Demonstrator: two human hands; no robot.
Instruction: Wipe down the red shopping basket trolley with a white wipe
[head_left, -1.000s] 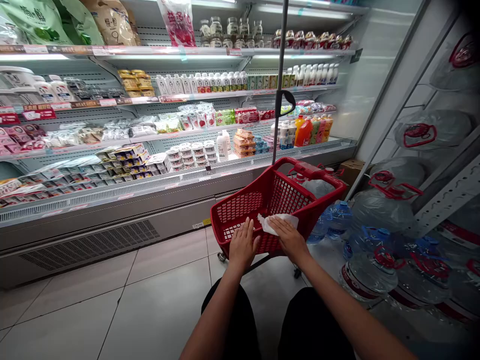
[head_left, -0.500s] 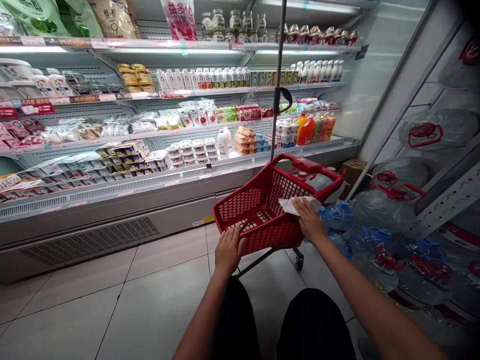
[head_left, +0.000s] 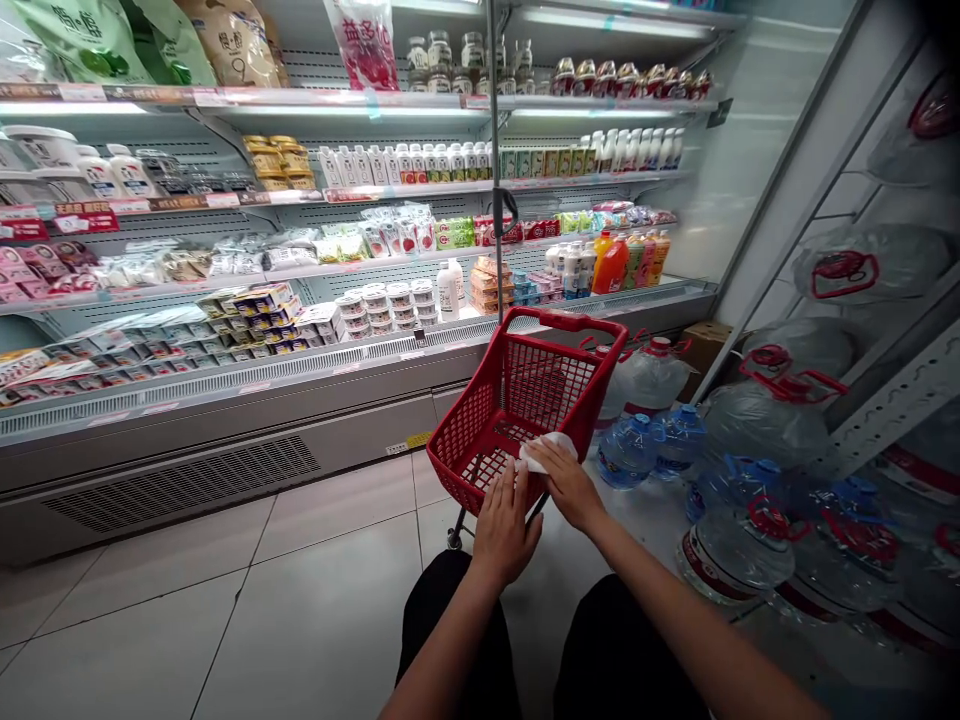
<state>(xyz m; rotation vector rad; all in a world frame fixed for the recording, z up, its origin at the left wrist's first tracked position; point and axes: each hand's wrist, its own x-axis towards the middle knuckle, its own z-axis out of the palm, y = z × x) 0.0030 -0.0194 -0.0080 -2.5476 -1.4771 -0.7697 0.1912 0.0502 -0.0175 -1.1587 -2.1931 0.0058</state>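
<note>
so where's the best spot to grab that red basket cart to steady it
Probably the thick red handle bar across the far top rim of the red basket cart, taken from above: it is rounded, raised and unobstructed. The near rim is occupied by the left hand and the right hand pressing a white cloth.

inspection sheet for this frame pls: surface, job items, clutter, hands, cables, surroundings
Surface: pale tiled floor.
Job's things: red shopping basket on wheels; white cloth at its near rim.
Clutter: water jugs stacked on the floor at right; cardboard box behind.
Grippers: left hand flat against the basket's near wall; right hand pressing the cloth on the rim.
Cables: nothing seen.
Surroundings: chilled display shelves stocked with dairy and drinks; metal pole.
</note>
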